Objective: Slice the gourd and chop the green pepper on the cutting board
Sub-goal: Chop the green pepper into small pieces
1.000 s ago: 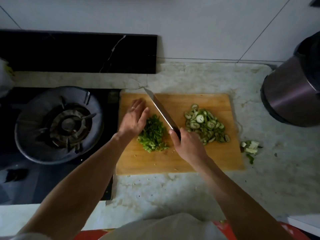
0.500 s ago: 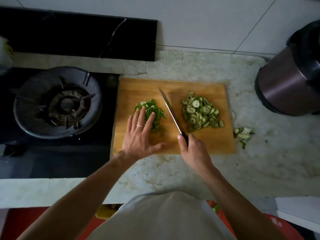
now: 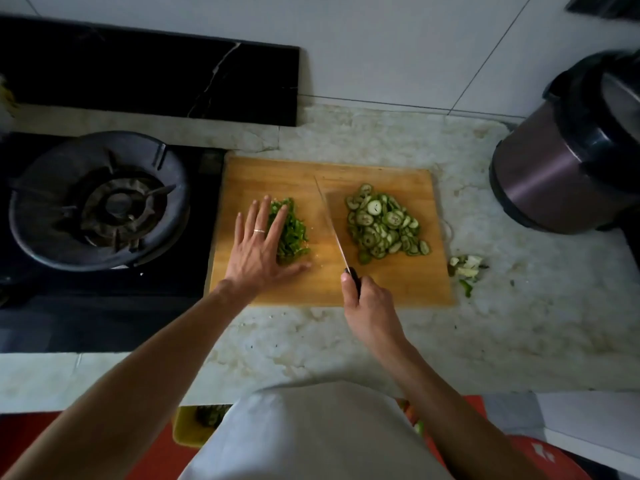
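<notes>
Gourd slices (image 3: 384, 225) lie in a loose heap on the right half of the cutting board (image 3: 398, 282), round pale-centred discs with green rims, some overlapping. Chopped green pepper (image 3: 292, 233) sits in a smaller heap on the left half of the same board, well apart from the gourd. Between the two heaps runs the knife (image 3: 330, 223), its blade angled from the board's far middle toward the near edge, with the dark handle at the near end. The right hand (image 3: 372, 306) grips that handle at the board's near edge, fingers curled round it and the thumb along the side. The left hand (image 3: 258, 249) lies flat with its fingers (image 3: 278, 220) straight and spread, palm down on the left part of the board, fingertips touching the near-left side of the pepper heap; a ring shows on one finger. The board rests on a pale marbled bench (image 3: 502, 323). Just right of the board, on the bench, lies a small heap of vegetable scraps (image 3: 465, 266). Left of the board, touching its edge, is a black gas stove (image 3: 100, 202) with a round burner ring. Far right of the board stands a dark metal cooker pot (image 3: 561, 161).
</notes>
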